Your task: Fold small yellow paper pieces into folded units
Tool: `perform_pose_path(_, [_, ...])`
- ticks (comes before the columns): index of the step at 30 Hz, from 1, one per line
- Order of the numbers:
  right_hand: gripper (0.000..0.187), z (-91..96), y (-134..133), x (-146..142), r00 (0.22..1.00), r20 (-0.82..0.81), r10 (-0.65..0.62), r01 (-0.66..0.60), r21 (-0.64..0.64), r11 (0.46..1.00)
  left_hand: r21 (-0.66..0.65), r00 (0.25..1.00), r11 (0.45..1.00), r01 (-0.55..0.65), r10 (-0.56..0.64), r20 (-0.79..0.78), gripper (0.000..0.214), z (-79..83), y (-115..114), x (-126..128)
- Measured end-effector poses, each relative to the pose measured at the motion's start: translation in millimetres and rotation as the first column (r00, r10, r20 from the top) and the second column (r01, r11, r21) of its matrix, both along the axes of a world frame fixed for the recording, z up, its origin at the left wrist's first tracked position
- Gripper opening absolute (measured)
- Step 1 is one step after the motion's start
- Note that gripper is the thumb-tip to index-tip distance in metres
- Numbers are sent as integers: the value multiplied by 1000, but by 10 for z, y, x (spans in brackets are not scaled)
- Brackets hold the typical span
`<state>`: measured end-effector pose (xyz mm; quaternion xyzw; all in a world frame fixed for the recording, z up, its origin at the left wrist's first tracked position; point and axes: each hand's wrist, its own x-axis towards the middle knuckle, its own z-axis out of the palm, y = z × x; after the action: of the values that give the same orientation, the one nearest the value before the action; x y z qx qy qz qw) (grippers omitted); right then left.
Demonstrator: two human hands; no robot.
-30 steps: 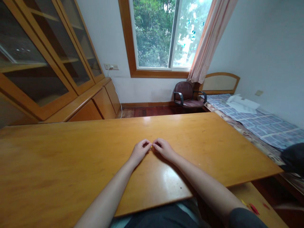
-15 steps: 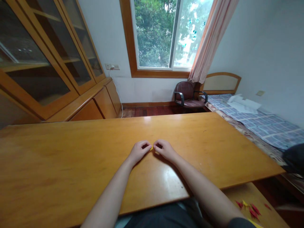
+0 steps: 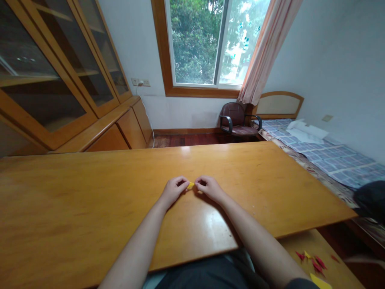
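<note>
A small piece of folded yellow paper [image 3: 191, 185] is stretched between my two hands, just over the wooden table [image 3: 99, 192]. My left hand [image 3: 175, 189] pinches its left end between thumb and fingertips. At the other end, my right hand [image 3: 209, 187] closes thumb and forefinger on the paper. Most of the paper is covered by the fingers, so its full shape cannot be made out.
On a lower wooden surface at the bottom right lie several small red and yellow folded paper pieces [image 3: 317, 263] and a yellow sheet [image 3: 320, 282]. A maroon chair [image 3: 237, 120] stands beyond the table, a bed [image 3: 339, 158] to the right, a glass-door cabinet [image 3: 90, 108] to the left.
My hands have moved slightly apart, and more of the yellow paper shows between them. The view has shifted a little, bringing more of the yellow sheet into sight at the bottom right.
</note>
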<state>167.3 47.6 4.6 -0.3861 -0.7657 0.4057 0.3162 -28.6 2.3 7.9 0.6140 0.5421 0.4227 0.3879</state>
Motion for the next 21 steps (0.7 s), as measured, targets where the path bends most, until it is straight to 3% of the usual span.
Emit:
perform_pose_path(12, [18, -49, 56, 22, 996, -82, -22, 19, -38, 999, -55, 992, 996, -73, 78, 96, 23, -38, 26, -14])
perform_pose_path(21, [21, -48, 61, 11, 998, -58, 25, -29, -64, 998, -57, 996, 997, -50, 54, 70, 27, -54, 32, -22])
